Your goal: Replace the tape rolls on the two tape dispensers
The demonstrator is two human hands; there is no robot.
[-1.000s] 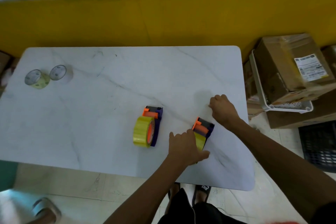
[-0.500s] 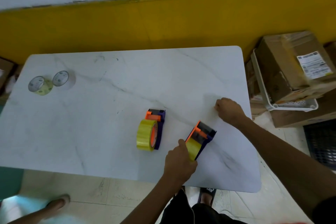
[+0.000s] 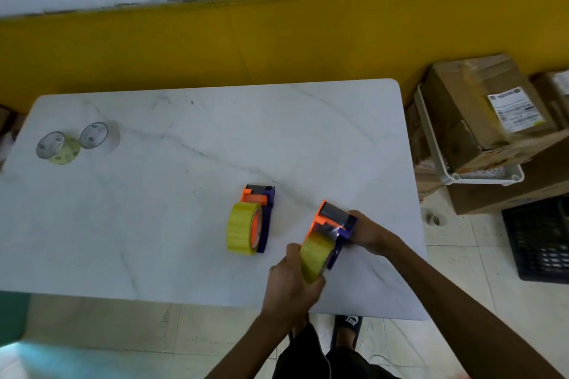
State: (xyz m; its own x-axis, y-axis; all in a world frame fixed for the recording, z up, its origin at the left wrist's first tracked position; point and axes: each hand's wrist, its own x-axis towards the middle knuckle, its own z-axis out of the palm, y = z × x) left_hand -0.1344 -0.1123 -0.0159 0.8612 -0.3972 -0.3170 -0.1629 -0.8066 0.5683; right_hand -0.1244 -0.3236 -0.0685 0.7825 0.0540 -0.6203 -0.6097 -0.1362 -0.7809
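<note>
The dispenser (image 3: 334,232) I am working on lies just right of the other dispenser (image 3: 261,218), its long axis slanting from me up toward the right; my left hand (image 3: 292,283) grips its yellow roll (image 3: 315,255) at the near end; my right hand (image 3: 368,232) now holds the far end, having come off the table (image 3: 184,194); the spare rolls (image 3: 77,143) sit far left.

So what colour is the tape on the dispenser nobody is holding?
Yellow tape, on an orange and purple dispenser; the head view shows it.
</note>
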